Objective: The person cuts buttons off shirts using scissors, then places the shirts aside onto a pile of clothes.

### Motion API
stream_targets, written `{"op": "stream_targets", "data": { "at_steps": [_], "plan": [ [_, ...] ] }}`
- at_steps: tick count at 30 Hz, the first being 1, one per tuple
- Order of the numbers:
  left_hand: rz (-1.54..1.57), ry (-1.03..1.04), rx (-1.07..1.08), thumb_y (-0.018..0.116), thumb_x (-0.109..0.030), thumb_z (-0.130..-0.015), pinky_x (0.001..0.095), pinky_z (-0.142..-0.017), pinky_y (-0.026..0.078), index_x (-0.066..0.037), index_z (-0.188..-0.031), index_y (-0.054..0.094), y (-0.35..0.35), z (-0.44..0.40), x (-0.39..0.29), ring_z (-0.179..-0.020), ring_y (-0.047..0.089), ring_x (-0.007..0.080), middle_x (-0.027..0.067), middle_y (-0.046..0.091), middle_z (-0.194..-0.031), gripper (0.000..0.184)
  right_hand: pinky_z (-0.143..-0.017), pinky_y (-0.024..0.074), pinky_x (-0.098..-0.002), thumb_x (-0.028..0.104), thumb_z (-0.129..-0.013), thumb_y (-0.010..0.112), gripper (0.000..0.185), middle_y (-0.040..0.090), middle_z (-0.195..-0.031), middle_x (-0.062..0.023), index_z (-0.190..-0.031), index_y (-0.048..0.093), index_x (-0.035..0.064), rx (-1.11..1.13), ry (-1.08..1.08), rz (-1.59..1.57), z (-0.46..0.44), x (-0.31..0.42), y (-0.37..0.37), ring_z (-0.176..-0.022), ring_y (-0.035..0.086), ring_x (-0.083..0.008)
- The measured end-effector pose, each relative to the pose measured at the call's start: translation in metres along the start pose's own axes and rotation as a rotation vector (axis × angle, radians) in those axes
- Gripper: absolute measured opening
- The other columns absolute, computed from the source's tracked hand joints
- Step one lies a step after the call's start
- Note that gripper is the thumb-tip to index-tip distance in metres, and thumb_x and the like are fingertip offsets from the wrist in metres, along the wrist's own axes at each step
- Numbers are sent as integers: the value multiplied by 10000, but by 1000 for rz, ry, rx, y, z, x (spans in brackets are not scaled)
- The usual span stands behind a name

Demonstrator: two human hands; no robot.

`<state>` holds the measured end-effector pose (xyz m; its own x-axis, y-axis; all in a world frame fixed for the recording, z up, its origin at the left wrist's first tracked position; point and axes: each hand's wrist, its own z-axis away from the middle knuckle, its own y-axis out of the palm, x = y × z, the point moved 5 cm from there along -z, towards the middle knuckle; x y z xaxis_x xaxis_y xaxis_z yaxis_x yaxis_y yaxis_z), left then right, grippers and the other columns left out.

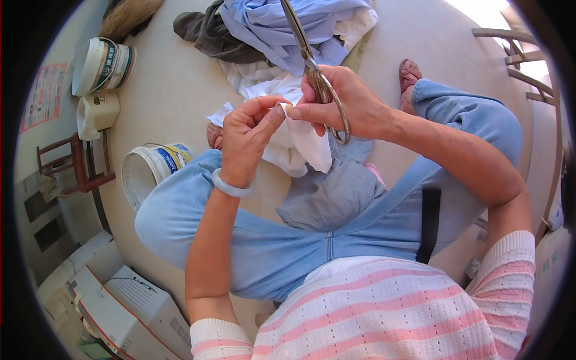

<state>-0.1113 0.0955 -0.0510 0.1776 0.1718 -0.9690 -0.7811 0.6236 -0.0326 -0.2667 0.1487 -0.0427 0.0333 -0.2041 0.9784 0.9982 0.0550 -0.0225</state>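
Note:
My left hand, with a pale bangle at the wrist, pinches an edge of white cloth. Right beside it, the thumb and fingertips of my right hand meet at the same edge. The cloth hangs down below both hands. A pair of scissors rests in my right hand, its handles around the fingers and its blades pointing up and away. The blades look closed and do not touch the cloth. Beneath lies a grey-blue checked cloth between my legs.
A heap of clothes, with a light blue shirt and a dark garment, lies on the floor ahead. To the left stand white buckets, a small wooden stool and cardboard boxes. A wooden chair is at the far right.

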Motion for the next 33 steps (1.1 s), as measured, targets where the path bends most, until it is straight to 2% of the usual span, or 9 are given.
{"op": "stream_targets", "data": {
  "at_steps": [7,9,12,15,22,28,30,31,33],
  "plan": [
    [194,-192,73,542,-187,-981,191,-452,193,-21,-976,600,9,4,6,-507,267,5,-93,387,-614,176,-518,452,-215,154,-798,763,308,607,-701,-29,-784,467,66,-115,-179,235,-4,-5,-7,-609,568,-65],
    [320,-219,109,538,-203,-984,197,-450,188,-29,-951,592,9,3,12,-501,256,10,-92,369,-607,185,-556,460,-326,148,-734,772,258,589,-652,-92,-797,561,15,-185,-251,228,-1,1,-9,-605,578,-167],
    [382,-242,146,537,-225,-986,205,-451,178,-41,-910,578,11,3,10,-495,240,19,-91,343,-599,203,-561,466,-334,153,-739,771,271,586,-648,-105,-799,550,9,-193,-285,251,2,9,-7,-596,576,-180],
    [285,-254,152,544,-235,-984,209,-456,171,-43,-898,573,12,3,4,-496,232,21,-90,336,-599,213,-552,468,-236,109,-805,741,284,626,-760,-57,-826,464,55,-127,-315,395,4,13,-4,-634,574,-82],
    [293,-262,148,559,-206,-975,207,-461,172,-25,-914,578,8,0,10,-499,235,16,-92,349,-599,192,-539,469,-231,93,-854,692,235,614,-726,-62,-844,461,50,-24,-199,151,-4,-1,-6,-623,589,-86],
    [251,-251,127,575,-169,-952,197,-458,180,1,-972,570,6,1,7,-504,250,8,-92,372,-618,172,-514,433,-249,195,-872,704,278,537,-626,-22,-795,472,64,6,-23,108,-4,-6,-6,-576,541,-74],
    [280,-237,97,579,-169,-949,195,-456,183,2,-989,570,1,0,7,-503,250,5,-94,370,-617,176,-485,366,-318,372,-889,673,406,467,-565,-39,-727,479,55,-77,-198,479,-2,-1,-11,-521,475,-111],
    [313,-224,70,584,-168,-946,194,-454,185,4,-1005,571,-2,-1,7,-501,249,3,-97,368,-616,182,-485,366,-318,372,-889,673,406,467,-565,-39,-727,479,55,-74,-201,478,-1,-1,-13,-521,475,-111],
    [344,-215,40,582,-163,-947,193,-453,188,2,-1016,574,-7,-1,4,-500,244,3,-100,360,-614,180,-491,313,-384,530,-890,600,548,416,-533,-85,-666,475,45,-2,-26,680,2,-11,-15,-484,423,-189]
  ]
}}
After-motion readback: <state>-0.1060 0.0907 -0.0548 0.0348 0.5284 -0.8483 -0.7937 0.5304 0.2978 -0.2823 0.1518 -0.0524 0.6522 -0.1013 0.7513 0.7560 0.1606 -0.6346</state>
